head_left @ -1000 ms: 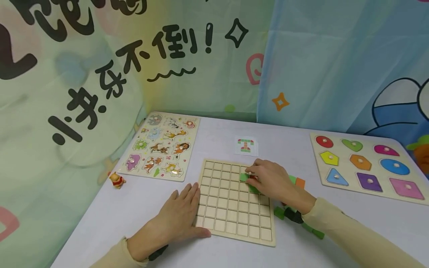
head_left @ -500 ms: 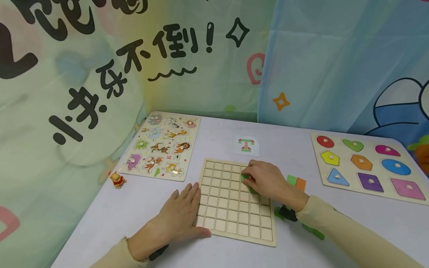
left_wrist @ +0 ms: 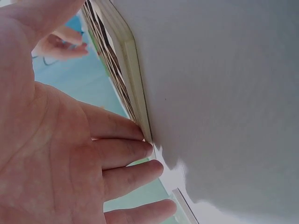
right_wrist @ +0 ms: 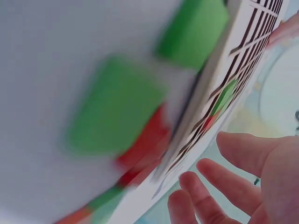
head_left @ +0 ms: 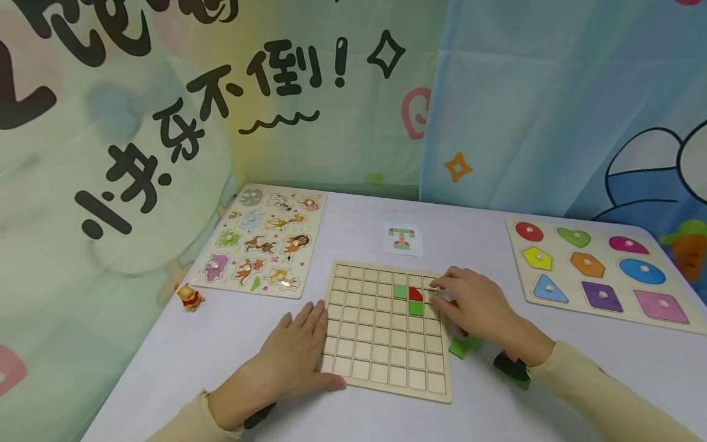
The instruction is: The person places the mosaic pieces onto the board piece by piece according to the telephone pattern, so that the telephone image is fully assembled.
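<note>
A wooden grid board (head_left: 367,334) lies on the table in the head view. In its upper right cells sit a light green square tile (head_left: 400,291), a red tile with a curved edge (head_left: 415,294) and a green square tile (head_left: 416,308) below the red one. My left hand (head_left: 293,353) lies with straight fingers along the board's left edge; the left wrist view shows its fingertips at the board's side (left_wrist: 135,88). Over the board's right edge is my right hand (head_left: 477,307), thumb and fingers apart, holding nothing. Loose green blocks (right_wrist: 117,107) and red pieces (right_wrist: 147,140) lie beneath it.
Behind the board lies a pattern card (head_left: 402,239). An animal puzzle (head_left: 265,242) stands back left, beside a small bear figure (head_left: 190,297). At right is a shape puzzle (head_left: 602,276). More loose green blocks (head_left: 458,348) lie right of the board.
My right hand has let go of the red tile in the grid and moved right, toward the loose blocks, uncovering the tiles. My left hand has stayed at the board's edge.
</note>
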